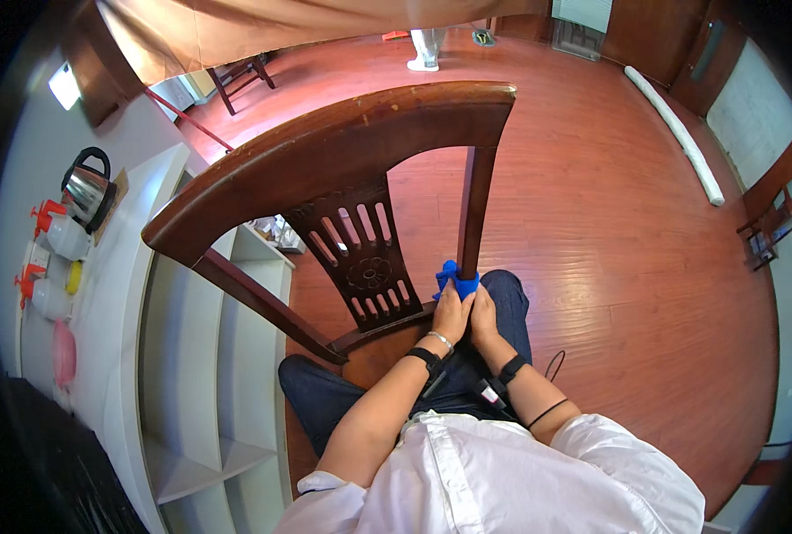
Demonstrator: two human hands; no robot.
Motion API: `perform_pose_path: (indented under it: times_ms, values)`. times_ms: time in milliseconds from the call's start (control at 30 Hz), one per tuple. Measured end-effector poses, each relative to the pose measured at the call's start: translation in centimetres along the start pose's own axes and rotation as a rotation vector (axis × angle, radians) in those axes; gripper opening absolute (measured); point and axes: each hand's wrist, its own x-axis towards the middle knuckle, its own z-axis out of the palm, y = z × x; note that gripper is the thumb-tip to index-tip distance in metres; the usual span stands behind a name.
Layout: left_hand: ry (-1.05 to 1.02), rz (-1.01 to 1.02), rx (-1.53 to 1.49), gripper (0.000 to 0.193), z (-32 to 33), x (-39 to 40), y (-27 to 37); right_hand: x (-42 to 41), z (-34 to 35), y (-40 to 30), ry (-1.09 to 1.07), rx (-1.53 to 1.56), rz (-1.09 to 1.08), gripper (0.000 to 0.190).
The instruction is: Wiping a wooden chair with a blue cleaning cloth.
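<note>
A dark wooden chair (369, 130) with a carved, slotted back splat stands before me, its seat between my knees. Both my hands are at the lower part of the back's right upright (476, 207). A blue cloth (466, 286) is wrapped around that upright. My left hand (453, 310) and my right hand (483, 310) press the cloth from either side, close together. The fingers are partly hidden behind the cloth and the post.
White shelving (199, 400) stands at the left, with an electric kettle (87, 190) and plastic bottles on top. A long white roll (676, 137) lies on the floor at right. A person's leg (427, 50) shows beyond the chair, near a hanging brown cloth (269, 30).
</note>
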Motion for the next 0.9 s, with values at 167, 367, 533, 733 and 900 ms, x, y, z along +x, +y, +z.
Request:
perform_pose_path:
  times_ms: [167, 367, 533, 733, 900]
  values:
    - [0.303, 0.213, -0.204, 0.040, -3.3, 3.2, 6.3, -1.6, 3.9, -11.7, -0.138, 0.181, -0.193, 0.043]
    - [0.369, 0.513, -0.320, 0.034, -8.1, 6.2, 14.7, 2.5, 4.8, -18.0, 0.022, -0.092, -0.824, 0.044]
    - [0.129, 0.268, -0.168, 0.032, -6.2, 3.6, 8.7, 0.3, 4.0, -14.3, 0.017, -0.277, -0.729, 0.041]
    - [0.004, 0.055, 0.122, 0.029, -2.6, -1.1, 3.7, -1.4, 0.0, -5.8, 0.040, -0.609, -0.380, 0.035]
    - [0.091, 0.372, 0.623, 0.031, -1.6, -2.4, -3.7, -2.7, -0.5, -4.2, -0.104, -1.012, -0.276, 0.026]
